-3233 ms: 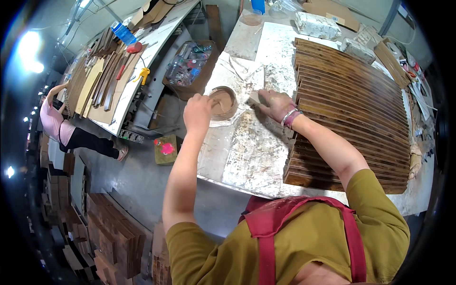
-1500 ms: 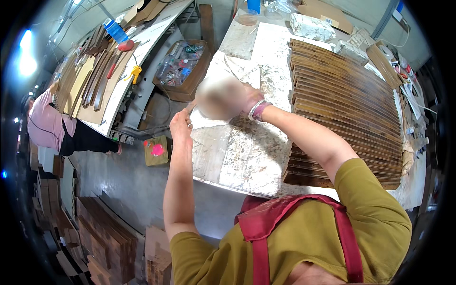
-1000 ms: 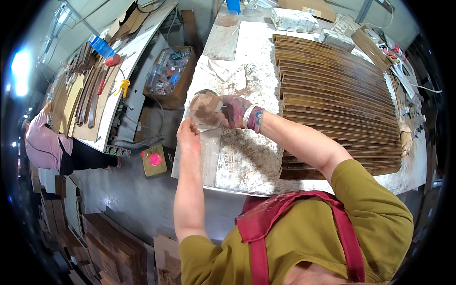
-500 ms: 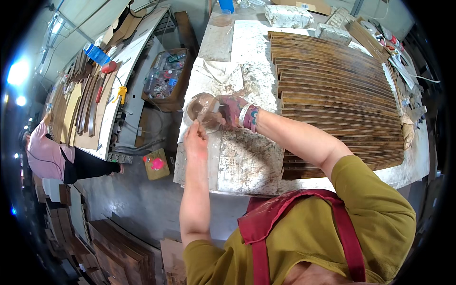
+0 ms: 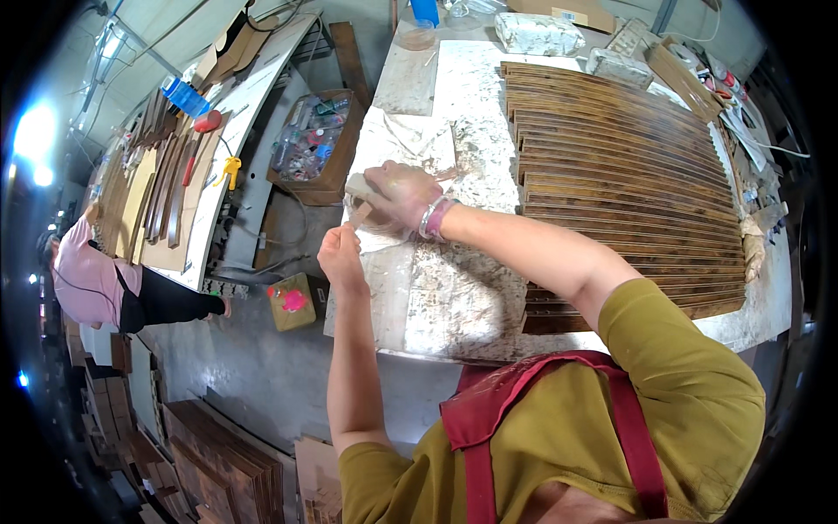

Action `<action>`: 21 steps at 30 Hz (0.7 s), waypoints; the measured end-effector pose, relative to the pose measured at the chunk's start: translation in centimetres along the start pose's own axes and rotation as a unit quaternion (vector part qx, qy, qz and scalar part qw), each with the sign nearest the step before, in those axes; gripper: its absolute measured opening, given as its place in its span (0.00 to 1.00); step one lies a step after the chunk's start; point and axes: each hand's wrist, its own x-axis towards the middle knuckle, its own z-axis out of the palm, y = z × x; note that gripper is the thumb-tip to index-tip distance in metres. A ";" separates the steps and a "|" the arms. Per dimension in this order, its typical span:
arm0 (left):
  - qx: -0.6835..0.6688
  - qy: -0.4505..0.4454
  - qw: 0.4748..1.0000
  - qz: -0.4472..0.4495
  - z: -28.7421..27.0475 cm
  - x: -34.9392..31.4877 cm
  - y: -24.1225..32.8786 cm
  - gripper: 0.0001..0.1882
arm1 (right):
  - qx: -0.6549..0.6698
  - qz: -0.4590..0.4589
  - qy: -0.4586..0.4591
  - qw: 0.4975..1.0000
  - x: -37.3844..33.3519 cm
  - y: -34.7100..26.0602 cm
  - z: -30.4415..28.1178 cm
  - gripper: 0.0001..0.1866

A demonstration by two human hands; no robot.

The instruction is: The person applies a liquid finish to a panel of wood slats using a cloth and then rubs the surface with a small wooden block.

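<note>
My left hand (image 5: 340,253) is closed in a pinch on a thin, flat brown stick (image 5: 360,215), whose upper end points toward my other hand. My right hand (image 5: 406,194), with a pinkish-purple cuff and a pale band at the wrist, reaches over a clear, brown-smeared tub (image 5: 382,225). Its fingers bend round something pale at their tips, which is blurred and partly covered. A crumpled white cloth (image 5: 406,131) lies just beyond the hands. To the right, a row of long, dark brown wooden strips (image 5: 620,183) lies side by side on the table.
The stained white worktable (image 5: 463,323) has wrapped white blocks (image 5: 539,35) at its back. On the left stand a cardboard box of plastic bottles (image 5: 305,188), a small yellowish box (image 5: 292,306) and another bench (image 5: 229,144) with wood strips. A person (image 5: 96,279) in pink works there.
My right hand has turned over and moved left across the tub, covering more of it. My left hand has shifted slightly down and left, and its stick shows more plainly. The view has shifted slightly.
</note>
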 end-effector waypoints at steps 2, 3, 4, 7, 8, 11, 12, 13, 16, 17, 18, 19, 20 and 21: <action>0.034 0.010 0.999 0.001 -0.1 -0.2 -0.4 0.10 | -0.040 -0.002 -0.023 0.999 1.3 0.2 0.7 0.15; 0.051 0.015 0.999 0.001 -0.2 -0.2 -0.7 0.10 | -0.025 0.004 -0.019 1.000 1.6 0.6 0.8 0.16; 0.083 0.011 0.996 0.000 -0.5 -0.1 -0.9 0.09 | -0.012 0.007 -0.017 1.000 1.8 0.1 0.3 0.16; 0.117 0.015 0.993 0.022 -1.4 -0.1 -1.1 0.09 | 0.163 0.154 -0.057 0.973 1.6 -0.3 -0.8 0.18; 0.085 0.035 0.995 0.028 -1.7 0.4 -1.6 0.08 | 0.227 0.199 -0.066 0.951 1.4 0.4 -0.7 0.19; -0.070 0.063 0.996 -0.006 -2.7 1.2 -1.4 0.08 | 0.407 0.286 -0.097 0.862 1.1 2.5 0.1 0.17; -0.121 0.055 0.990 -0.038 -2.8 1.2 -1.5 0.08 | 0.464 0.322 -0.110 0.818 0.4 3.0 0.4 0.16; -0.152 0.050 0.986 -0.055 -2.8 1.0 -1.6 0.08 | 0.517 0.354 -0.124 0.769 0.1 2.8 0.3 0.16; -0.221 0.009 0.971 -0.091 -1.0 0.4 -1.9 0.08 | 0.621 0.341 -0.120 0.695 0.2 5.1 2.8 0.12; -0.234 0.007 0.967 -0.101 -0.3 0.1 -2.1 0.07 | 0.654 0.326 -0.128 0.670 0.2 5.3 3.1 0.12; -0.212 0.009 0.972 -0.101 0.5 -0.1 -2.1 0.07 | 0.674 0.340 -0.129 0.643 0.1 5.5 3.3 0.12; -0.190 0.014 0.976 -0.101 0.9 -0.1 -2.2 0.07 | 0.691 0.353 -0.133 0.616 -0.1 4.8 3.1 0.12; -0.192 0.023 0.976 -0.098 0.8 0.5 -2.5 0.07 | 0.708 0.365 -0.137 0.589 -0.3 3.9 2.6 0.12; -0.195 0.033 0.976 -0.094 0.5 1.3 -3.2 0.07 | 0.702 0.373 -0.142 0.590 -0.4 3.1 1.9 0.11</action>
